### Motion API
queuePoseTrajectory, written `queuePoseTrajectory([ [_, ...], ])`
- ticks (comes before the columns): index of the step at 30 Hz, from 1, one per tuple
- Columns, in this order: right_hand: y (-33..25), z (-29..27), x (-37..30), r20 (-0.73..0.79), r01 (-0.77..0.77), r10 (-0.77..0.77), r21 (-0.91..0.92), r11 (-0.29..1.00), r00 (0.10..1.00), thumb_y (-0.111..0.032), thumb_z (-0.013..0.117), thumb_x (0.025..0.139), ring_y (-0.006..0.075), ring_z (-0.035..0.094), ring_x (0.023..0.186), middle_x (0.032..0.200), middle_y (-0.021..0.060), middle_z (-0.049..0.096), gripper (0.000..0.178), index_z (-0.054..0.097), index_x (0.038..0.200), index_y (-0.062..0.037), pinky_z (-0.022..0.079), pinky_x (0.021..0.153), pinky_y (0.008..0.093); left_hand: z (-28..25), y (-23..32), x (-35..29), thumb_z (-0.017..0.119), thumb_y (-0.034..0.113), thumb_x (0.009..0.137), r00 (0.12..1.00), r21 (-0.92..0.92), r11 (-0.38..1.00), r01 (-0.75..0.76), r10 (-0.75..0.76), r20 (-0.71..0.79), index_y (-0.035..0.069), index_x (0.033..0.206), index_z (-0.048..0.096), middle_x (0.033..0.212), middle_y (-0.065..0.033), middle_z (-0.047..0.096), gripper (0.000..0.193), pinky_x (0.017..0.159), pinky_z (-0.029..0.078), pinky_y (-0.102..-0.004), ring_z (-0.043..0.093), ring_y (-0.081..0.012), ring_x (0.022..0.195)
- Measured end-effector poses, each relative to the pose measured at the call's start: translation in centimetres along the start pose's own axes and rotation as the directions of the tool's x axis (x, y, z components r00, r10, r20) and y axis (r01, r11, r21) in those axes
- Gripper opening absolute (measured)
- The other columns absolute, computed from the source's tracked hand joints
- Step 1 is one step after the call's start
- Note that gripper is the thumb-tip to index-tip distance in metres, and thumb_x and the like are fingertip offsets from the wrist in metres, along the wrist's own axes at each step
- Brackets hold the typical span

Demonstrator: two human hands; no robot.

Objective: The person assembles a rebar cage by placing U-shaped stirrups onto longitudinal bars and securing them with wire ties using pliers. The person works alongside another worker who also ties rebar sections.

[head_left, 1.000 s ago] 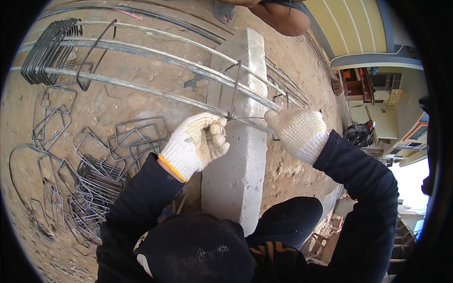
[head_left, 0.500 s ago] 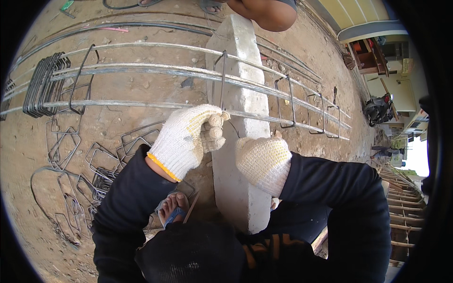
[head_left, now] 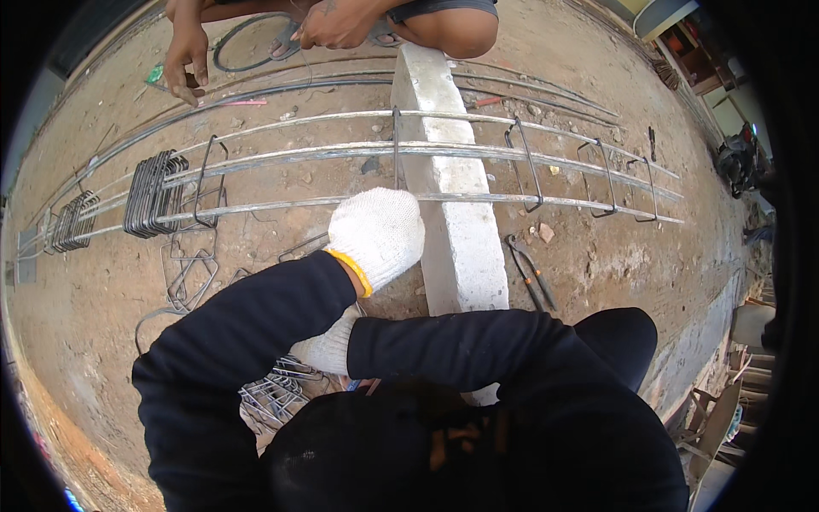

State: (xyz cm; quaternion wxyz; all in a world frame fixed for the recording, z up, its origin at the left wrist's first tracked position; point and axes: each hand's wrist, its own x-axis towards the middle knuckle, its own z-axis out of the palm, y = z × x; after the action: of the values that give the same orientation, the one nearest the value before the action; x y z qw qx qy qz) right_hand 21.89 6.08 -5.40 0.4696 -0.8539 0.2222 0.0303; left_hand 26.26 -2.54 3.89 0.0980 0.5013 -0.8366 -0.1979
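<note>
My left hand (head_left: 376,232), in a white knit glove with a yellow cuff, is closed at the near steel rod (head_left: 299,204), just below a square stirrup (head_left: 396,141) standing across the rods. What its fingers hold is hidden behind the glove. My right hand (head_left: 328,348), also gloved, reaches across beneath my left forearm; its fingers are out of sight. The long rods rest over a concrete beam (head_left: 467,247). More stirrups hang on them to the right, and a tight bundle of stirrups (head_left: 155,194) hangs at the left.
Pincers with orange handles (head_left: 531,273) lie on the dirt right of the beam. Loose stirrups (head_left: 277,394) are piled by my feet. Across the rods a person squats, a hand (head_left: 185,64) hanging down at the left. Further rods (head_left: 299,84) lie behind the frame.
My right hand has moved left, from over the beam to beneath my left forearm. My left hand has turned its back upward at the rod. The view has shifted, showing the pincers and the other person's hands.
</note>
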Motion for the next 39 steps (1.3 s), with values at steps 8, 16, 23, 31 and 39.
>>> queuePoseTrajectory([
  [8,-5.1,-9.7,-17.3,0.033,0.236,-0.236,-0.257,0.937,0.971,-0.024,0.058,0.086,0.0343,0.067,0.09,0.097,0.0183,0.067,0.028,0.068,0.102,-0.0039,0.054,0.081,0.0459,-6.6,3.4,-9.5,0.064,0.059,0.084,0.89,0.446,0.849,0.282,-0.406,0.209,-0.014,0.144,0.029,0.065,-0.0183,0.065,0.101,0.048,0.051,-0.0395,0.067,-0.028,0.055],
  [16,11.5,-9.6,-34.2,-0.167,-0.774,0.792,-0.402,0.489,0.588,-0.044,0.064,0.088,0.0372,0.068,0.09,0.092,0.0248,0.067,0.062,0.054,0.125,0.0042,0.054,0.078,0.0444,-7.2,6.2,-7.6,0.075,0.041,0.076,0.71,0.666,0.707,0.236,-0.594,0.378,0.002,0.105,0.062,0.085,-0.0161,0.069,0.05,0.071,0.054,-0.0438,0.069,-0.0359,0.081],
  [23,20.6,-3.1,-36.0,-0.356,-0.827,0.749,-0.187,0.529,0.559,-0.04,0.075,0.082,0.0348,0.061,0.11,0.12,0.0207,0.057,0.088,0.03,0.148,-0.0024,0.052,0.089,0.0426,-18.4,15.1,-10.5,0.073,0.037,0.082,0.723,0.839,0.442,0.318,-0.686,0.088,0.007,0.093,0.065,0.08,-0.0142,0.068,0.033,0.07,0.052,-0.0434,0.068,-0.033,0.079],
  [31,19.2,-0.9,-34.2,-0.411,-0.87,0.795,0.008,0.493,0.446,-0.034,0.074,0.077,0.0377,0.062,0.106,0.119,0.0211,0.055,0.066,0.043,0.126,-0.0041,0.053,0.086,0.0438,-17.7,9.9,-3.3,0.061,0.041,0.089,0.634,0.844,0.514,0.154,-0.707,0.314,0.006,0.099,0.071,0.089,-0.0175,0.07,0.038,0.078,0.052,-0.0448,0.068,-0.0356,0.087],
  [39,9.9,-3.7,-34.3,-0.404,-0.967,0.904,0.141,0.212,0.139,-0.031,0.07,0.078,0.0407,0.067,0.091,0.093,0.0259,0.067,0.049,0.051,0.109,0.0019,0.053,0.082,0.0447,-3.8,-6.4,0.0,0.052,0.043,0.098,0.835,-0.124,0.92,0.372,-0.273,0.477,0.002,0.112,0.067,0.098,-0.0172,0.071,0.046,0.079,0.053,-0.0389,0.067,-0.034,0.093],
])
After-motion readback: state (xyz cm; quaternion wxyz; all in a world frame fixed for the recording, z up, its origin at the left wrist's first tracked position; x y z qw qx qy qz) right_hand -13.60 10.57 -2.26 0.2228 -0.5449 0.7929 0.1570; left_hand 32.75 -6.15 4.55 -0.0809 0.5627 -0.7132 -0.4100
